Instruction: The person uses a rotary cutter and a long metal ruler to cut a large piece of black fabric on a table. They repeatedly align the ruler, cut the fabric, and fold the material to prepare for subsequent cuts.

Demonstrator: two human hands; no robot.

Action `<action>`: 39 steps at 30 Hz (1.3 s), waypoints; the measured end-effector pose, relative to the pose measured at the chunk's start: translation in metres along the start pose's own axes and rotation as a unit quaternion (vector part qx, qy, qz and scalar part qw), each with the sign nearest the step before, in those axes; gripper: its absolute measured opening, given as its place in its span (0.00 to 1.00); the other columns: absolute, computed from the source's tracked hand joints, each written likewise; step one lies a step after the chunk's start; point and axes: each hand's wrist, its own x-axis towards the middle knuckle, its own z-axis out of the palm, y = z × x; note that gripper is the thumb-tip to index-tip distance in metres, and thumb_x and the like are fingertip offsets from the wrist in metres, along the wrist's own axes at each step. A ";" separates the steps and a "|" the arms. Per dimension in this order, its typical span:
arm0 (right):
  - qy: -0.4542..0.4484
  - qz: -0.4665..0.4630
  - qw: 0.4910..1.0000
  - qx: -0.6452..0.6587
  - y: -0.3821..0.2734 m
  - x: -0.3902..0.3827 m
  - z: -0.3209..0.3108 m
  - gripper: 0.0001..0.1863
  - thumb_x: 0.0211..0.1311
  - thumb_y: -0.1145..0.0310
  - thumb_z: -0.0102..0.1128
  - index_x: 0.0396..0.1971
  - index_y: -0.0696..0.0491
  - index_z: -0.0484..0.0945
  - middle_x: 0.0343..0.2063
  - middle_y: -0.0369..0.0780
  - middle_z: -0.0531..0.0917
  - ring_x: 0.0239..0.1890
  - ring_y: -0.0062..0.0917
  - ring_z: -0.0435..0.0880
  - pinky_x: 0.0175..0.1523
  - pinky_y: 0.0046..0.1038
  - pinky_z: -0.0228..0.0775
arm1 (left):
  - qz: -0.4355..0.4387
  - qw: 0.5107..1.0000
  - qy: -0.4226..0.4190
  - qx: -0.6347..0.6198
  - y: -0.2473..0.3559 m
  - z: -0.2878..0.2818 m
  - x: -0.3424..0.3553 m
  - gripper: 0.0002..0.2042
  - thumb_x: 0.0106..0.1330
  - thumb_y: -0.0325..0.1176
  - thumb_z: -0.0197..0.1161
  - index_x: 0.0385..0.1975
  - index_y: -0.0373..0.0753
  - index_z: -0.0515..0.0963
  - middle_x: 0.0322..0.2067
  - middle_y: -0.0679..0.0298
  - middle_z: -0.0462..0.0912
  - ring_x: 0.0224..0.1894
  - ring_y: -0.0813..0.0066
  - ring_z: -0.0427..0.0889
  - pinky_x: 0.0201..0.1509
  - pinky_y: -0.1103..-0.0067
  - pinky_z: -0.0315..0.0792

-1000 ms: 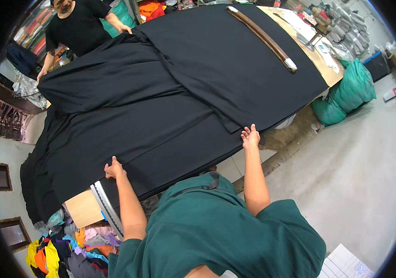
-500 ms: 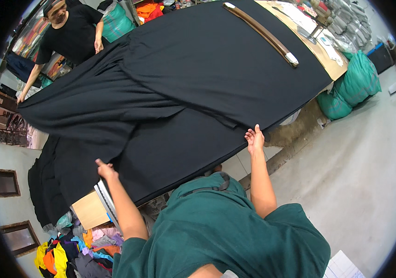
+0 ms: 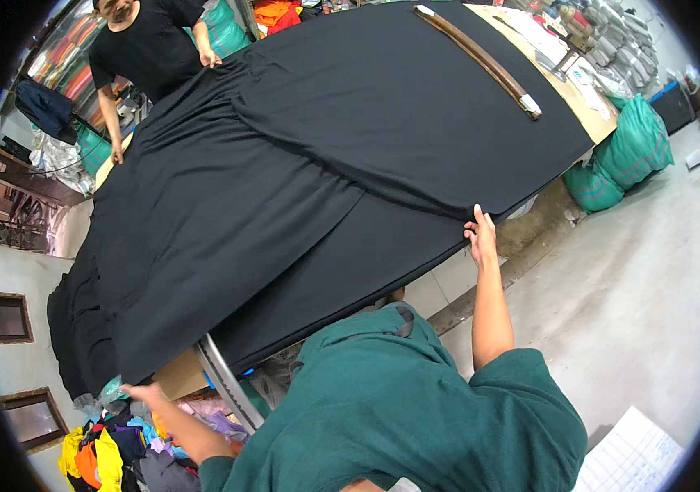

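Note:
A wide sheet of black fabric lies in folds over flat black fabric layers on a long table. My left hand, slightly blurred, is at the sheet's near left corner, its fingers closed on the edge. At the table's near edge, my right hand pinches the fabric's edge, thumb up and fingers curled. Across the table a person in a black shirt has one hand on the far edge of the fabric; that person's other hand is at the table's far left edge.
A long brown bar with white ends lies across the fabric at the far right. Beyond it, a machine stands on the wooden tabletop. Green sacks stand at the right. A metal rail and colourful clothes are near my left arm.
My left hand has moved down and left, drawing the fabric's edge nearer and spreading it. My right hand has shifted right and slightly farther away. The other person's hands have moved right.

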 end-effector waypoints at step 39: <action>0.129 -0.088 0.936 -0.317 0.157 -0.157 0.096 0.21 0.73 0.54 0.66 0.32 0.59 0.78 0.23 0.40 0.80 0.21 0.29 0.80 0.26 0.33 0.72 | 0.049 0.803 0.059 0.591 -0.185 -0.090 -0.047 0.35 0.68 0.45 0.76 0.66 0.29 0.68 0.49 0.47 0.81 0.44 0.54 0.84 0.51 0.67 0.82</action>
